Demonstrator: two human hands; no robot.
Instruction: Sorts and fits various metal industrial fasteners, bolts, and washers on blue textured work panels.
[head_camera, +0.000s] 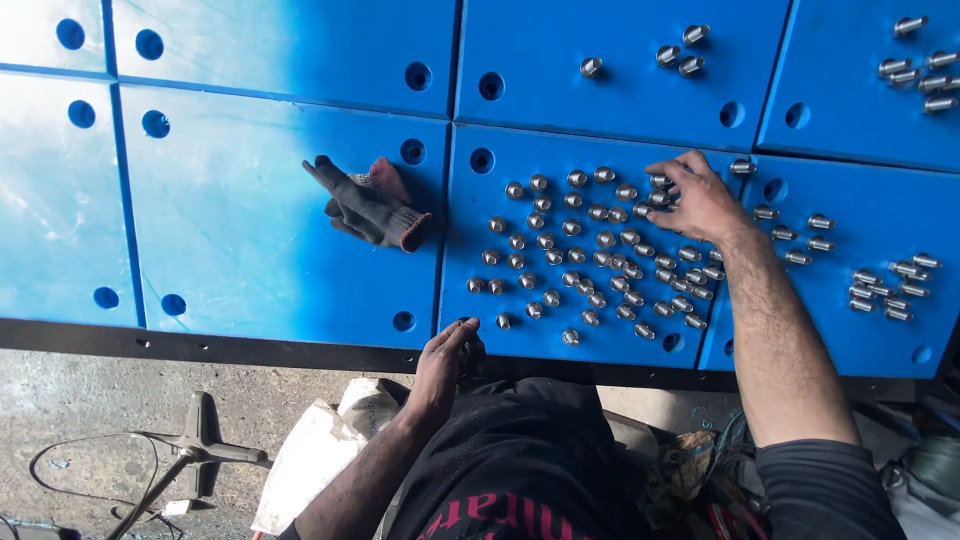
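Landmark: small shiny steel cylindrical pins (590, 255) are lying clustered on blue panelled tabletop (250, 230).
Right hand (700, 200): fingers (668, 180) are curling, touching the cluster's far edge.
Left hand (445, 365): fingers are closing at its near edge; contents cannot be told.

Counts from the head view:
- blue panels (250, 230): 7 visible, in two rows, some cut by the frame edges
- small metal cylinders (585, 250): main cluster at frame centre roughly 60, too dense for an exact count
- same parts, top centre: 4
- upper right corner: about 6
- right of centre: about 14, loosely scattered
- dark work gloves (370, 205): 1 bundle, looks like a pair, left of centre
- hands: 2, left hand (445, 365), right hand (700, 195)
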